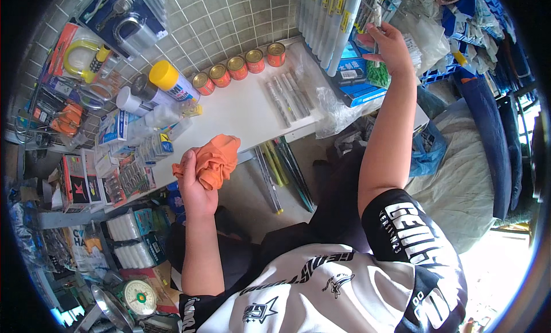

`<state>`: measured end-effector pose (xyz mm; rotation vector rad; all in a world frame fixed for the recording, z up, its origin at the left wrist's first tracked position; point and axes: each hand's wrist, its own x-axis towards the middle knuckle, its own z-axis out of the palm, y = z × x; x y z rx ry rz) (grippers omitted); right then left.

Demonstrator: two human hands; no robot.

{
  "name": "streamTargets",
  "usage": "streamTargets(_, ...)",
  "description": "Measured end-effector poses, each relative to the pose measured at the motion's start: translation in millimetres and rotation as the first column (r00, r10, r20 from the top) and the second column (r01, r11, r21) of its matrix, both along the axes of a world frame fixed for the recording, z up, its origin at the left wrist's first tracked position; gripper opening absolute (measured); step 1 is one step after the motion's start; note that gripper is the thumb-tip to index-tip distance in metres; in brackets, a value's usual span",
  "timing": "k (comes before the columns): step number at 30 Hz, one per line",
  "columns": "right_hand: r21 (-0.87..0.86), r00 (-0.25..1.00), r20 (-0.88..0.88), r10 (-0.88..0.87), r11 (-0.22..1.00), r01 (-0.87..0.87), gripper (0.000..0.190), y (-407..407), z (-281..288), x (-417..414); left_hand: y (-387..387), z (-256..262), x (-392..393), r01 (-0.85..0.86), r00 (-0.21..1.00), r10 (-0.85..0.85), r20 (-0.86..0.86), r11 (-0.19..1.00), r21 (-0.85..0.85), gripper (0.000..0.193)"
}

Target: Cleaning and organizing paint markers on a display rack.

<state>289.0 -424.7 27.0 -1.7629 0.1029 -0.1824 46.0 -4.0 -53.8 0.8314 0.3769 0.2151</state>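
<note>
My left hand (197,188) grips a crumpled orange cloth (218,158) over the front edge of the white shelf (232,120). At the upper right my right hand (389,46) has its thumb and fingers around a slim, pale, rod-like piece (377,16), whose exact kind I cannot make out. Beside that hand hang long tools in clear sleeves with yellow tags (333,27). Several masonry drill bits (279,104) lie side by side on the shelf. A crinkled clear plastic bag (333,111) is to their right.
Several small red tins (236,68) line the shelf's back, against a wire grid (228,18). A yellow-capped spray can (172,81) and small boxes stand left. Blue boxes (366,94) sit at the shelf's right end. A dial scale (140,297) is at lower left.
</note>
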Motion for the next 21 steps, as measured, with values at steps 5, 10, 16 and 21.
streamTargets(5,0.009,0.967,0.161,-0.196,0.980,0.197,0.041,10.2,-16.3,8.4,-6.7,9.0,-13.3,-0.071,0.997,0.071,0.006,0.996,0.059,0.018)
streamTargets(10,0.108,0.975,0.189,-0.114,0.990,0.095,0.032,7.5,-19.8,7.1,-8.0,9.6,-23.5,-0.085,0.996,0.084,0.012,0.994,0.076,0.018)
streamTargets(16,0.129,0.995,0.086,0.042,0.990,-0.053,0.029,-17.4,0.2,-24.6,-7.5,5.6,-31.3,-0.090,0.996,0.088,0.021,0.991,0.097,0.017)
streamTargets(21,0.145,0.971,0.134,0.199,0.965,-0.218,0.028,-31.2,31.3,-61.4,-7.7,4.1,-33.2,-0.060,0.997,0.055,0.047,0.991,0.118,0.014)
